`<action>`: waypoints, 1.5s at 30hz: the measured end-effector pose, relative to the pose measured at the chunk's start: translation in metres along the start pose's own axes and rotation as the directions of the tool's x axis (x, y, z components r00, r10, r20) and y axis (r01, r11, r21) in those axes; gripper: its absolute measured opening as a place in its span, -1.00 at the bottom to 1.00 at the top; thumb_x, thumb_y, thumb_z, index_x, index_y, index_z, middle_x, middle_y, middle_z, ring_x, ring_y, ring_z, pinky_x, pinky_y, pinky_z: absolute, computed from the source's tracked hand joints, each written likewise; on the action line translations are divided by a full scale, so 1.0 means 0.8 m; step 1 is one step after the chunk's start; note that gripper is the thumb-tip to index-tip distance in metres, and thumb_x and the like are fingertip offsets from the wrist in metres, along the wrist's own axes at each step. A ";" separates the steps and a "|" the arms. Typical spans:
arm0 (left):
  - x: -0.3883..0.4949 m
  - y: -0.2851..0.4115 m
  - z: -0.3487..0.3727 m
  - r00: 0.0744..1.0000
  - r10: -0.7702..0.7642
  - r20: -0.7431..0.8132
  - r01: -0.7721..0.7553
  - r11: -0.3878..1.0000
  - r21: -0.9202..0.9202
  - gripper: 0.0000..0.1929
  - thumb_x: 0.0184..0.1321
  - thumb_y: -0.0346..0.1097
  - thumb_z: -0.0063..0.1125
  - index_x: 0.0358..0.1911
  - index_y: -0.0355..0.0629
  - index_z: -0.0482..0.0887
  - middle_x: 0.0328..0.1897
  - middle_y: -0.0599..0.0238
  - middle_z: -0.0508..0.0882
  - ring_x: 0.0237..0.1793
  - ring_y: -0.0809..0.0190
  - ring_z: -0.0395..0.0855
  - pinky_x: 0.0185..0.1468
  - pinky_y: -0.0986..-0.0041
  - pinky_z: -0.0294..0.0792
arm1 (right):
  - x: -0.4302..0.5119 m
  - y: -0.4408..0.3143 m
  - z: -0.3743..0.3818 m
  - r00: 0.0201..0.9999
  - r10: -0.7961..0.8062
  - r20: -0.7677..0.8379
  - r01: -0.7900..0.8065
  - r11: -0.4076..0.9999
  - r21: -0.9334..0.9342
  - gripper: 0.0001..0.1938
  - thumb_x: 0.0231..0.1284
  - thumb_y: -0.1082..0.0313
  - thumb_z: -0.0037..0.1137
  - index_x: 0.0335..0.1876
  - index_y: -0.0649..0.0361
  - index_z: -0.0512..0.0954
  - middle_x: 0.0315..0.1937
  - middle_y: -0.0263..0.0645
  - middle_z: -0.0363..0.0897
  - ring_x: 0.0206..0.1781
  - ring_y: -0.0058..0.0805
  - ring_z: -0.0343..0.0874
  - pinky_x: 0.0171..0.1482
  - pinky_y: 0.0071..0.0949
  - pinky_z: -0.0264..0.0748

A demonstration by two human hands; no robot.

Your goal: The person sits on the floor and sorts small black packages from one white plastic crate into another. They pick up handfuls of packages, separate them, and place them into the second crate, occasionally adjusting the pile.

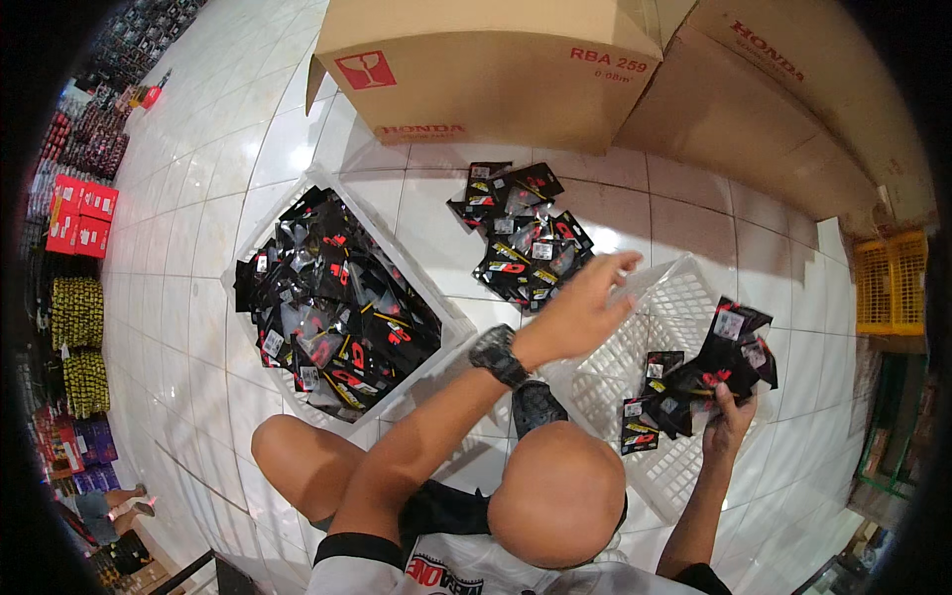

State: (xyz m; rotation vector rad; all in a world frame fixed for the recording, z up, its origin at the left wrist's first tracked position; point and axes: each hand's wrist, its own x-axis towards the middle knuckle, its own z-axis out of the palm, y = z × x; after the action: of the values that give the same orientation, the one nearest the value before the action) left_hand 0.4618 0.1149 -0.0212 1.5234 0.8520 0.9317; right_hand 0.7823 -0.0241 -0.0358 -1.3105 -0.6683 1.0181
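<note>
My left hand (584, 312), with a dark watch on its wrist, is held out with fingers apart and nothing in it. It is between a loose pile of black plastic packets (513, 268) on the floor and a white perforated plastic crate (610, 372). My right hand (729, 424) grips a bunch of black packets (718, 375) over that crate. Lower packets (641, 428) overlap the bunch; whether they hang from it or lie in the crate, I cannot tell. To the left, another white crate (454, 331) is heaped with similar packets (342, 312) bearing labels.
Large cardboard boxes (491, 93) stand on the tiled floor (186, 312) beyond the pile and along the right (758, 126). At far right is a yellow crate (891, 282). Stacked goods and red boxes (82, 216) line the left. A person's legs (111, 509) show at lower left.
</note>
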 end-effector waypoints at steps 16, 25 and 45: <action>0.066 -0.076 -0.201 0.863 -0.004 -0.505 0.160 0.951 0.265 -0.46 0.42 -0.13 0.29 0.33 -0.33 0.51 0.13 0.10 0.73 0.09 0.27 0.66 0.17 0.41 0.50 | 0.035 -0.028 0.094 0.938 -0.136 0.318 0.331 0.621 -0.711 -0.71 0.36 0.35 0.26 0.09 0.32 0.60 -0.12 -0.20 0.72 -0.17 -0.50 0.69 -0.07 -0.47 0.59; 0.138 -0.219 -0.263 0.748 -0.429 -0.505 0.661 0.542 0.519 0.06 0.19 0.53 0.16 0.46 -0.34 0.38 0.37 -0.44 0.53 0.42 -0.32 0.48 0.42 0.02 0.35 | 0.275 0.113 0.392 0.685 0.501 0.529 0.546 0.128 -0.828 0.22 -0.36 -0.36 0.64 0.42 0.39 0.37 0.31 0.25 0.52 0.37 0.03 0.55 0.37 -0.13 0.49; 0.144 -0.364 -0.223 0.530 -0.731 -0.430 0.806 0.277 0.522 -0.30 0.48 0.19 -0.29 0.63 0.14 0.17 0.78 0.40 -0.02 0.66 -0.44 -0.31 0.47 -0.59 -0.23 | 0.215 0.368 0.529 0.856 0.413 -0.310 -0.466 0.356 -0.810 0.11 0.12 -0.54 0.20 0.70 -0.21 -0.03 0.64 0.16 -0.22 0.59 0.36 -0.06 0.24 0.67 0.25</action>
State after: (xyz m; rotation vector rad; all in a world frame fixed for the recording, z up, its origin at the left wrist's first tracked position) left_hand 0.3418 0.3333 -0.2810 1.3198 1.9614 -0.1192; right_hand 0.4228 0.3085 -0.2719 -2.5530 -0.8572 1.0872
